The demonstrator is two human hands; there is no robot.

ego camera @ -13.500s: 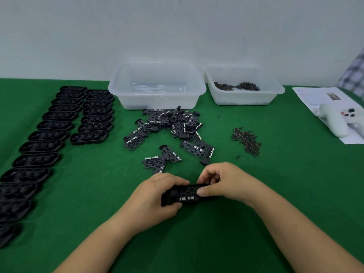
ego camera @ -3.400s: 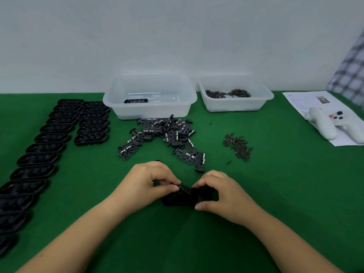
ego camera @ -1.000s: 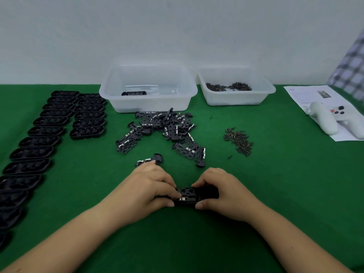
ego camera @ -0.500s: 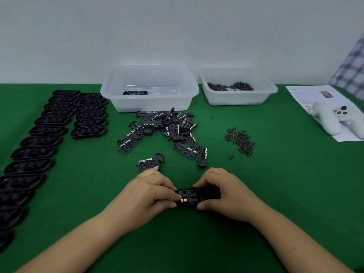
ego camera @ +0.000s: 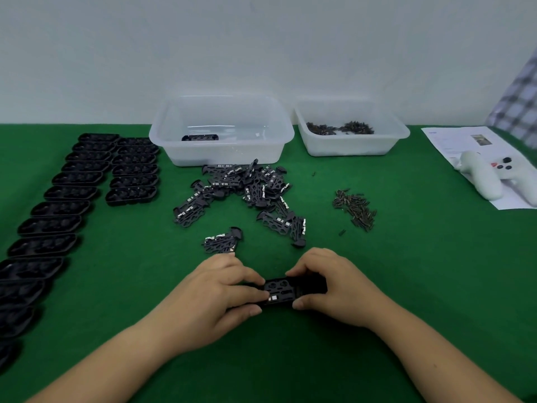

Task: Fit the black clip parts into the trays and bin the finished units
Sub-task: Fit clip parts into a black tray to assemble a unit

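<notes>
Left hand [ego camera: 215,289] and right hand [ego camera: 334,283] both grip black tray [ego camera: 286,292] with clip part seated, low on green tabletop [ego camera: 421,286]. 1 finished unit [ego camera: 200,137] in clear bin [ego camera: 220,152].

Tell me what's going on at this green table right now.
A person is pressing a black clip part into a black tray, left hand and right hand gripping its ends. One finished unit lies in the clear bin. A pile of clip parts and rows of empty trays wait.

No legible text anywhere; print on the paper sheet [ego camera: 453,144] too small to read.
</notes>
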